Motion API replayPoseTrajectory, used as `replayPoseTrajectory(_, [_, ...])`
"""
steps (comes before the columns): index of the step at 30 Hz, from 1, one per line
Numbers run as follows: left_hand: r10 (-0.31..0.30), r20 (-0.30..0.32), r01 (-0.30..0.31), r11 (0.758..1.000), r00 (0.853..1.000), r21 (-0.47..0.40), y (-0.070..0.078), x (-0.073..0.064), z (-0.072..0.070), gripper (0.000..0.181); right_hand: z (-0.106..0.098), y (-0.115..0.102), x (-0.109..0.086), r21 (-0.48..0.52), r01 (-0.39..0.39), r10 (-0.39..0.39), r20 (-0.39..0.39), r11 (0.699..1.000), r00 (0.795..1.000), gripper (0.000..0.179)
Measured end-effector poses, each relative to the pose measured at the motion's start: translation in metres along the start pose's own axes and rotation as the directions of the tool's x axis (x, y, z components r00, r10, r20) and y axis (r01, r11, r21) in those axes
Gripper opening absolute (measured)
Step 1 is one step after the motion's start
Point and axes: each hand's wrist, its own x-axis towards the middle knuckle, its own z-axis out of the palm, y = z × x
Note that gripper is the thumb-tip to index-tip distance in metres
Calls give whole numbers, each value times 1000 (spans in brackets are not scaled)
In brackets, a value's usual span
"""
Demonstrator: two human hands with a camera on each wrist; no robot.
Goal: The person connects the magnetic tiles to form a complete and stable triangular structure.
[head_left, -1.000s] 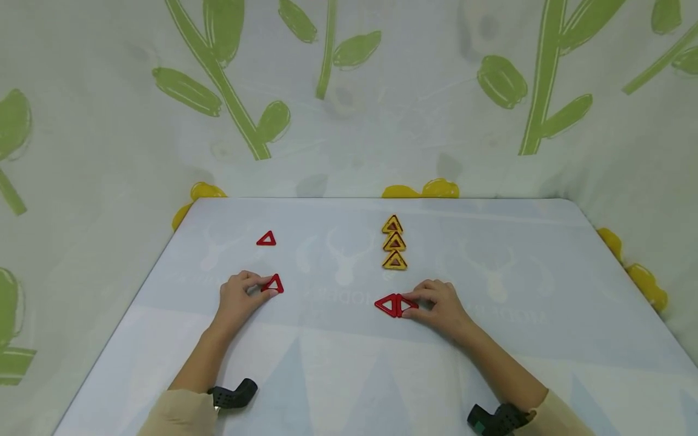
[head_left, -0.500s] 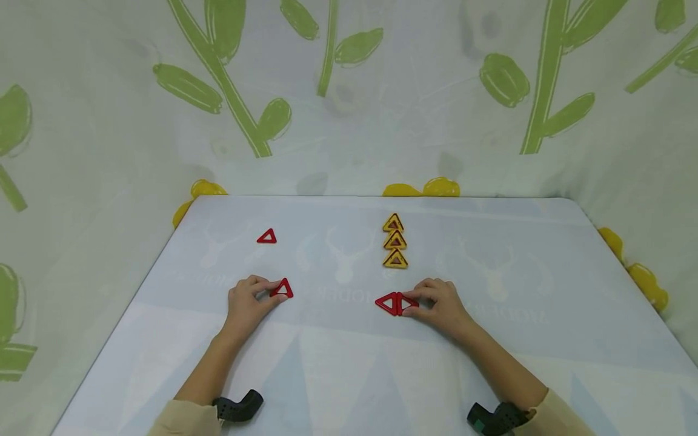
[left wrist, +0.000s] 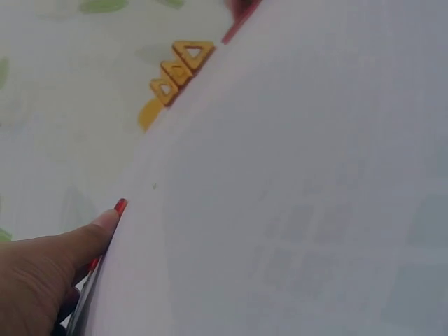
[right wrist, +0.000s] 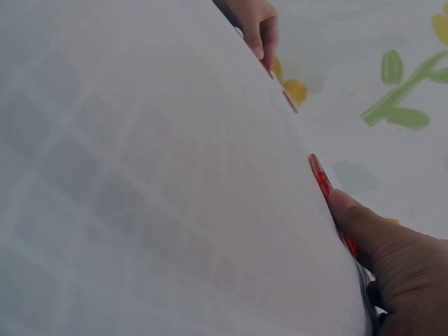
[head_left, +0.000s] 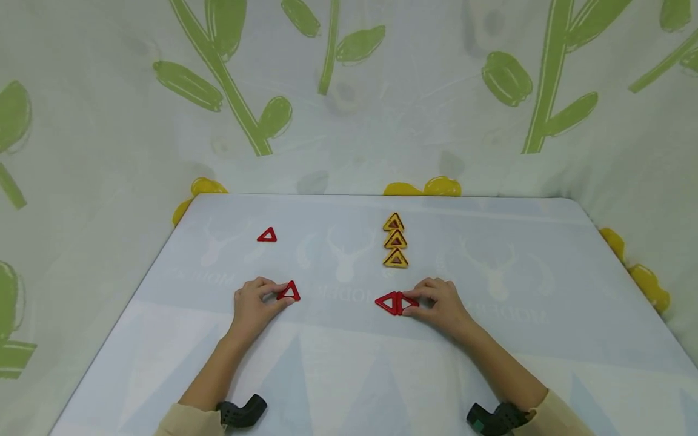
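My left hand (head_left: 256, 306) pinches a red triangular frame tile (head_left: 291, 297) between thumb and fingers, low at the tabletop. To its right, my right hand (head_left: 440, 306) pinches one of two red triangle tiles, the right one (head_left: 400, 306). Its flat side lies against that of the left red triangle (head_left: 378, 302), so the pair forms a diamond. In the left wrist view, the thumb (left wrist: 94, 234) presses along the red tile's edge. In the right wrist view, the thumb (right wrist: 357, 213) rests on the red tile (right wrist: 322, 176), seen edge-on.
Farther back, a single red triangle (head_left: 267, 240) lies on the left of the white patterned table (head_left: 338, 357). Three yellow triangles with brown centres (head_left: 396, 264) form a column behind the red pair. A leaf-printed backdrop (head_left: 354, 133) rises beyond the table's far edge.
My left hand has slid to the right and slightly nearer with its red triangle tile, toward the red pair. My right hand and the pair stay in place.
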Motion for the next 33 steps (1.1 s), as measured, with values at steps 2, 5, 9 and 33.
replayPoseTrajectory(2, [-1,6,1,1000,1000,-12,3,-1,1,34,0,0,0,0,-9,9,2,1000,1000,31])
replayPoseTrajectory(5, [-4,16,4,1000,1000,-14,6,-2,3,33,0,-1,0,3,-18,18,3,1000,1000,31])
replayPoseTrajectory(9, [-5,14,5,1000,1000,0,9,-4,5,33,0,0,1,-2,-23,23,16,1000,1000,31])
replayPoseTrajectory(33, [109,2,-109,994,994,-30,31,-12,31,34,0,0,1,-7,-21,21,12,1000,1000,31])
